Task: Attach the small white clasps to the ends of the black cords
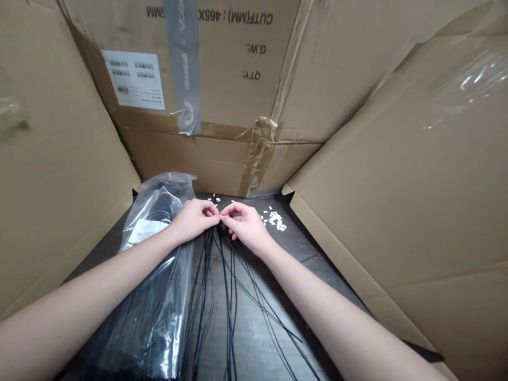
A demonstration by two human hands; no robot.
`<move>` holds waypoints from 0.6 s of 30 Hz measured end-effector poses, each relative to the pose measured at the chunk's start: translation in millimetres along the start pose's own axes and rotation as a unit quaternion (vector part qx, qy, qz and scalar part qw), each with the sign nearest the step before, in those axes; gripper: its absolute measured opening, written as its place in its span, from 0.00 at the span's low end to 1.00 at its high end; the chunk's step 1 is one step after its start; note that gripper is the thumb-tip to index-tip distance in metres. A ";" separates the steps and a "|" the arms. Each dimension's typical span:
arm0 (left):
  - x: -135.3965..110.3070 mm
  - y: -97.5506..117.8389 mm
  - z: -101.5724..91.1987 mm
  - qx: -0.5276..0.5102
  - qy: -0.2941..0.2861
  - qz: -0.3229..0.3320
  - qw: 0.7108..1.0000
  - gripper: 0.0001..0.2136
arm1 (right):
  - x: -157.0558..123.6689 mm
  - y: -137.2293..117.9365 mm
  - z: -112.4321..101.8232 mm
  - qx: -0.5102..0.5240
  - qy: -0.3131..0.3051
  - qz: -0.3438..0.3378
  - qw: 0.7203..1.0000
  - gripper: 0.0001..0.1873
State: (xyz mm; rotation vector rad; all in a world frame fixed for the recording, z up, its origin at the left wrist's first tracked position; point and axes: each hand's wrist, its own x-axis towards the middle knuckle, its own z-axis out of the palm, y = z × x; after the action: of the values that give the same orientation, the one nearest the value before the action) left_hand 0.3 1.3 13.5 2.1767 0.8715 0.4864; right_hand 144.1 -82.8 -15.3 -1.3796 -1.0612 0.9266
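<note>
My left hand point(195, 218) and my right hand point(246, 222) meet fingertip to fingertip over a dark table point(317, 264). Both are pinched together around something small at the far ends of several thin black wires point(230, 286); what sits between the fingertips is too small to make out. The wires fan out from under my hands toward the near edge. A clear plastic bag point(153, 296) with more black wires and a white label lies under my left forearm. Small white pieces point(274, 218) lie scattered just beyond my right hand.
Cardboard boxes wall in the space: a taped box with a white label point(222, 79) at the back, a cardboard sheet point(51, 159) on the left, a large carton point(416, 185) on the right. A few more white bits point(214, 199) lie by the back box.
</note>
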 end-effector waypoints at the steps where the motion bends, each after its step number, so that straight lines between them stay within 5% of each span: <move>1: 0.0 -0.2 0.0 0.001 0.001 0.002 1.000 0.08 | -0.1 0.0 -0.1 0.001 0.000 -0.001 1.000 0.11; 18: -0.6 -0.6 1.4 -0.008 0.007 0.004 1.000 0.08 | 2.5 4.5 -0.3 0.035 0.026 -0.003 0.999 0.13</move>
State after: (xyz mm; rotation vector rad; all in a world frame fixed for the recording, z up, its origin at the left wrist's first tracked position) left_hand 0.4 0.4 12.1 2.1644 0.8643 0.5116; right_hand 145.5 -80.5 -19.7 -1.3346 -0.9859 0.9104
